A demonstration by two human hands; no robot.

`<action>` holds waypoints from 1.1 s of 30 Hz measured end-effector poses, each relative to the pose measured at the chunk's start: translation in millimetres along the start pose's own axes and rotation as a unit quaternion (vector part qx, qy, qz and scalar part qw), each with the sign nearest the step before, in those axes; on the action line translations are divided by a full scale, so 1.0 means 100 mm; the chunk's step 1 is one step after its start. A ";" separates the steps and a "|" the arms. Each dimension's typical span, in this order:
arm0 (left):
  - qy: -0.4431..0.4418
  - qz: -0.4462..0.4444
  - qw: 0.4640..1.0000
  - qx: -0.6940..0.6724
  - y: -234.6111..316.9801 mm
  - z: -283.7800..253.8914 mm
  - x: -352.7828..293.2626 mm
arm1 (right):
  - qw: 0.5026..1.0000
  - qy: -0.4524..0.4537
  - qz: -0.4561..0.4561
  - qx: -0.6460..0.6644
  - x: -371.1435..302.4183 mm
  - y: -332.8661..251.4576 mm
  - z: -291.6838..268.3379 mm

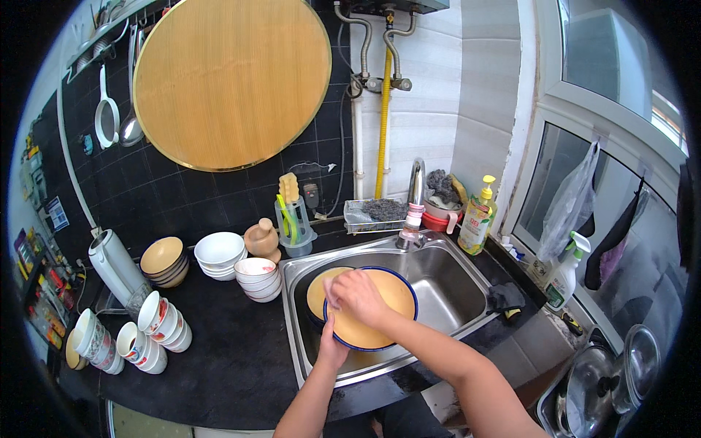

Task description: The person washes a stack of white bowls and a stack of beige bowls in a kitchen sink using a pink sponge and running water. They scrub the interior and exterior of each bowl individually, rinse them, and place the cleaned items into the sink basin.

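A wide yellow dish with a dark blue rim is tilted over the left part of the sink. My left hand grips its near-left edge, thumb on the inner face and the other fingers hidden underneath. Over the dish's left side, my right hand has its fingers bunched together near the rim; whether anything is pinched in them cannot be made out. Behind and partly under this dish, a second yellow dish shows in the left basin. The curved faucet stands at the sink's back edge, with no water visible from it.
Left of the sink stand stacked white bowls, patterned bowls, yellow bowls, a wooden mortar and several stacked cups. A soap bottle and spray bottle are at right. Pot lids lie lower right.
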State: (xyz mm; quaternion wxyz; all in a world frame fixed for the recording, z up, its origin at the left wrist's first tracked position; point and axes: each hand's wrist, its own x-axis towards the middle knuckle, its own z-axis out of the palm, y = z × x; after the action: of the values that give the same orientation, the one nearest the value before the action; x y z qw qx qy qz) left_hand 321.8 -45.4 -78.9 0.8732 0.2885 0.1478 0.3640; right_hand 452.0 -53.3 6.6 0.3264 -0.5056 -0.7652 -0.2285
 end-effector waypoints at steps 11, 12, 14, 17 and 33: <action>0.062 0.078 0.995 0.029 -0.05 -0.17 0.09 | 0.924 -0.349 0.096 0.124 -0.80 -0.04 -0.27; 0.075 0.083 0.993 0.023 -0.07 -0.16 0.10 | 0.943 -0.324 0.073 0.009 -0.89 0.05 -0.29; 0.063 0.072 0.995 0.032 -0.07 -0.14 0.09 | 0.940 -0.260 0.024 -0.221 -1.01 0.25 -0.27; 0.044 0.052 0.997 0.025 -0.05 -0.13 0.06 | 0.953 -0.186 -0.010 -0.240 -0.63 0.20 -0.48; 0.074 0.063 0.995 0.008 -0.05 -0.12 0.10 | 0.946 -0.212 0.048 -0.238 -0.72 0.11 -0.31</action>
State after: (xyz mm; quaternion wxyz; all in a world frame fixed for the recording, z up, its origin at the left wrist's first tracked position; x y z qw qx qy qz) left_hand 325.8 -36.6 -92.4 0.8328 0.2769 0.1962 0.4373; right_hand 489.9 -115.2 -24.3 0.0371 -0.6420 -0.7145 -0.2756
